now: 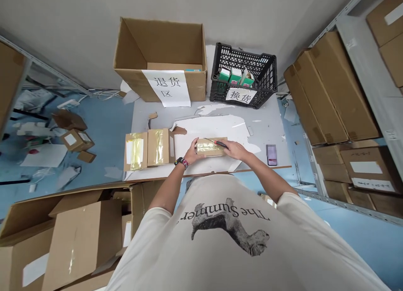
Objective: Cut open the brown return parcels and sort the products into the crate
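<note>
A small cardboard box (210,147) with shiny clear tape over its top lies on the white-covered table (267,119) in front of me. My left hand (192,151) grips the box's left end, thumb and fingers around it. In my right hand (235,150) is a red and black utility knife (221,144), its thin blade pointing left and lying along the taped top. Left of my left hand stand two taped cardboard boxes, a nearer one (158,146) and an outer one (136,151), side by side.
At the table's back are a large open carton (176,83) with a paper sign and a black plastic crate (264,79) holding green-and-white boxes. A phone (271,154) lies at the right. Cartons fill the right shelf (340,89); a big box of cartons (78,232) stands at lower left.
</note>
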Available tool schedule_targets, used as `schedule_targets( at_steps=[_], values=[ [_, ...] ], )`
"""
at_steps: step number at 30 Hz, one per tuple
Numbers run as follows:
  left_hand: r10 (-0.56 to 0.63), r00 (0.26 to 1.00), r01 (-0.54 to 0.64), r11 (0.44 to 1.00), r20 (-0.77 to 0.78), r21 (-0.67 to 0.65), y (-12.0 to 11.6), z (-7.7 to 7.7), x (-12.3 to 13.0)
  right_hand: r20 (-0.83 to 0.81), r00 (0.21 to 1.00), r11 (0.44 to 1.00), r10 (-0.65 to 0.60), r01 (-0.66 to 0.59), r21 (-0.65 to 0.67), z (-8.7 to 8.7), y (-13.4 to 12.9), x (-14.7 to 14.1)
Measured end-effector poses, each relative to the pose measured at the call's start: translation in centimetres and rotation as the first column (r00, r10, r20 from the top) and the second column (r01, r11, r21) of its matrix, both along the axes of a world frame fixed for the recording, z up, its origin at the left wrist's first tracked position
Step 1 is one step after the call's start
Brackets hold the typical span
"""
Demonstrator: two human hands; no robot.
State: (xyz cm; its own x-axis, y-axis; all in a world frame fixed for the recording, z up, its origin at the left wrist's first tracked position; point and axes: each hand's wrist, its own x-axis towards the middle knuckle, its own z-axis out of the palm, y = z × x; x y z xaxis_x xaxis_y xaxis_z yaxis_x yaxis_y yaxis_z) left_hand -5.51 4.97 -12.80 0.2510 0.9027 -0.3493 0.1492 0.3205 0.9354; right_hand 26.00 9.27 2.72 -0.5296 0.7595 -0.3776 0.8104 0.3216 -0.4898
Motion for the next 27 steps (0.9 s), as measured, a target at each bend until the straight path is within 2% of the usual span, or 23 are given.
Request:
schedule_targets(
  at_steps=[6, 15, 20, 27],
  values=[
    [-0.048, 0.993, 0.044, 0.998, 0.106, 0.041, -0.4, -1.6, 0.0, 0.143, 0.986, 0.996, 0.083, -0.076, -0.05, -0.2, -0.5, -2.0],
    [-0.08, 0.993, 0.073, 0.994, 0.088, 0.084, -0.3, -1.8, -0.4, 0.406, 0.896, 0.98, 0.181, -0.201, 0.006, 0.6, -1.3, -6.0],
    [-0.093, 0.993, 0.081, 0.985, 0.069, 0.153, -0.1, -1.5, -0.3, 0.442, 0.857, 0.953, 0.263, -0.304, 0.021, 0.9, -1.0, -6.9],
    [-0.08, 0.992, 0.066, 0.988, 0.095, 0.143, 0.1, -1.5, -0.2, 0.46, 0.827, 0.928, 0.323, -0.372, 0.017, 2.3, 0.1, -6.8]
  ],
)
